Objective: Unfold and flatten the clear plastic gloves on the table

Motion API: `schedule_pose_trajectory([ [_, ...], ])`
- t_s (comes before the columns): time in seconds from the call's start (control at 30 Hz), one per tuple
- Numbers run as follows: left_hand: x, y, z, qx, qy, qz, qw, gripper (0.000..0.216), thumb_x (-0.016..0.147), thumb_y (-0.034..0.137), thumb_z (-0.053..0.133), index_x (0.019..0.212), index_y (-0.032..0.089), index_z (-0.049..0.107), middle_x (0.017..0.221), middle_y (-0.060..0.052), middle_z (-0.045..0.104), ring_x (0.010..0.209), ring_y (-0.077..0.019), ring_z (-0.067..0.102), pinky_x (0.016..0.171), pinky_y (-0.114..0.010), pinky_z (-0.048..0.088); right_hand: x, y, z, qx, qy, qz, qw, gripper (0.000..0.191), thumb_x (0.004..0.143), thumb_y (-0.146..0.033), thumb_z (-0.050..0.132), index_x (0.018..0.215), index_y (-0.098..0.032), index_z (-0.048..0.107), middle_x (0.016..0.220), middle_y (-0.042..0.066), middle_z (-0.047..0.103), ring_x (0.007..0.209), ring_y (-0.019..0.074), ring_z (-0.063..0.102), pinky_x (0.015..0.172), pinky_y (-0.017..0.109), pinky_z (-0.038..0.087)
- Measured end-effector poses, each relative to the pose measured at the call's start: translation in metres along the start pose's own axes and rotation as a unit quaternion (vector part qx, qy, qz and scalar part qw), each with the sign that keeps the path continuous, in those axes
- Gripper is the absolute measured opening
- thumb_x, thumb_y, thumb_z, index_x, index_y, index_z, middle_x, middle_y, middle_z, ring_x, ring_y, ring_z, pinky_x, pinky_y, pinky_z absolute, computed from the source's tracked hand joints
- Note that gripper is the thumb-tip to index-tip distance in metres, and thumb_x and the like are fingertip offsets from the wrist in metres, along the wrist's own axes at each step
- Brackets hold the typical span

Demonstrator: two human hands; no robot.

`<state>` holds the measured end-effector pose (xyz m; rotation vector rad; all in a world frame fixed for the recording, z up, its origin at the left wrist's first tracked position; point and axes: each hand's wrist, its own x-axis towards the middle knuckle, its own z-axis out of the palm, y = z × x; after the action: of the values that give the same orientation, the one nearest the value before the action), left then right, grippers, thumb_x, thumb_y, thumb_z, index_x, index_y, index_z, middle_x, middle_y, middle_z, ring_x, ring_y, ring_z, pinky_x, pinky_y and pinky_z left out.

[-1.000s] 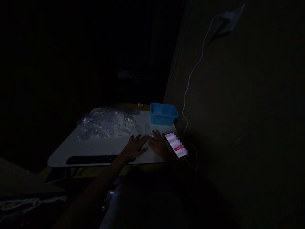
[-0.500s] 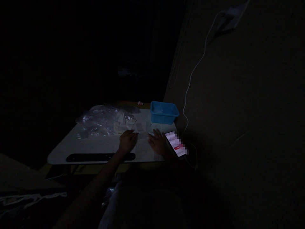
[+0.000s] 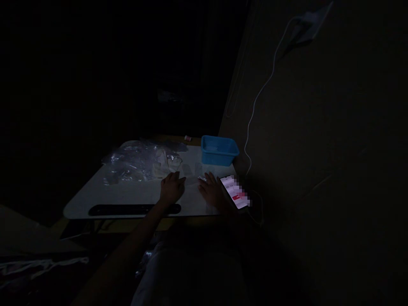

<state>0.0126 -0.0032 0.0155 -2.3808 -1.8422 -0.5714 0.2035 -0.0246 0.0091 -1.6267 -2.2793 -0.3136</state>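
The room is very dark. My left hand (image 3: pixel 171 189) rests on the white table (image 3: pixel 127 195) with its fingers drawn together at the left edge of a faint clear plastic sheet (image 3: pixel 192 175). What it pinches is too dim to name. My right hand (image 3: pixel 211 192) lies flat with fingers spread at the sheet's right edge, beside a lit phone (image 3: pixel 235 193). Just behind my left hand sits a heap of crumpled clear plastic bags (image 3: pixel 137 163).
A blue plastic tub (image 3: pixel 219 150) stands at the table's far right corner, a small pinkish object (image 3: pixel 188 138) behind it. A white cable (image 3: pixel 255 106) runs down the right wall from a plug. A dark strip (image 3: pixel 134 209) lines the table's near edge.
My left hand has pulled away leftward from my right hand and its spread fingers have closed together. My right hand has stayed in place.
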Motion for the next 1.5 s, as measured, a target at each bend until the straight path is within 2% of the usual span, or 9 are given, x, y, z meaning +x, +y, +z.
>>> schedule_pose_trajectory([
  [0.17, -0.002, 0.001, 0.001, 0.014, 0.014, 0.009, 1.0, 0.038, 0.077, 0.03, 0.042, 0.113, 0.031, 0.055, 0.129, -0.006, 0.045, 0.118, -0.0274, 0.036, 0.089, -0.044, 0.034, 0.0, 0.0, 0.001, 0.001, 0.0, -0.001, 1.0, 0.039, 0.089, -0.04, 0.03, 0.123, -0.029, 0.045, 0.136, 0.007, 0.038, 0.129, 0.0242, 0.022, 0.1, 0.048, 0.018],
  [0.3, -0.001, 0.0, 0.001, -0.021, 0.027, -0.01, 0.999, 0.037, 0.082, 0.032, 0.036, 0.114, 0.03, 0.055, 0.128, -0.005, 0.046, 0.118, -0.0264, 0.037, 0.09, -0.044, 0.034, -0.001, -0.001, -0.002, -0.005, -0.006, 0.004, 1.0, 0.04, 0.089, -0.041, 0.029, 0.124, -0.03, 0.044, 0.136, 0.006, 0.038, 0.129, 0.0234, 0.022, 0.101, 0.047, 0.017],
  [0.5, -0.001, -0.001, -0.001, -0.016, 0.01, 0.005, 1.0, 0.036, 0.076, 0.027, 0.043, 0.109, 0.033, 0.058, 0.13, -0.003, 0.045, 0.119, -0.0267, 0.036, 0.09, -0.044, 0.033, -0.001, -0.001, -0.003, -0.007, -0.009, 0.003, 1.0, 0.039, 0.089, -0.041, 0.029, 0.124, -0.03, 0.044, 0.135, 0.005, 0.038, 0.129, 0.0238, 0.023, 0.1, 0.046, 0.018],
  [1.27, -0.004, 0.004, -0.005, 0.027, 0.005, 0.019, 0.999, 0.04, 0.076, 0.024, 0.041, 0.113, 0.031, 0.056, 0.127, -0.007, 0.045, 0.117, -0.0278, 0.037, 0.09, -0.043, 0.034, -0.001, -0.001, -0.002, 0.004, -0.006, 0.016, 1.0, 0.039, 0.089, -0.04, 0.031, 0.122, -0.027, 0.047, 0.135, 0.007, 0.039, 0.129, 0.0238, 0.023, 0.101, 0.046, 0.018],
  [1.5, -0.003, 0.005, -0.005, 0.008, 0.002, 0.012, 1.0, 0.039, 0.076, 0.025, 0.041, 0.111, 0.03, 0.057, 0.127, -0.006, 0.046, 0.116, -0.0275, 0.037, 0.09, -0.043, 0.034, 0.003, -0.011, -0.012, -0.006, -0.016, 0.015, 1.0, 0.04, 0.088, -0.042, 0.031, 0.122, -0.028, 0.047, 0.136, 0.007, 0.037, 0.129, 0.0249, 0.02, 0.1, 0.049, 0.015],
])
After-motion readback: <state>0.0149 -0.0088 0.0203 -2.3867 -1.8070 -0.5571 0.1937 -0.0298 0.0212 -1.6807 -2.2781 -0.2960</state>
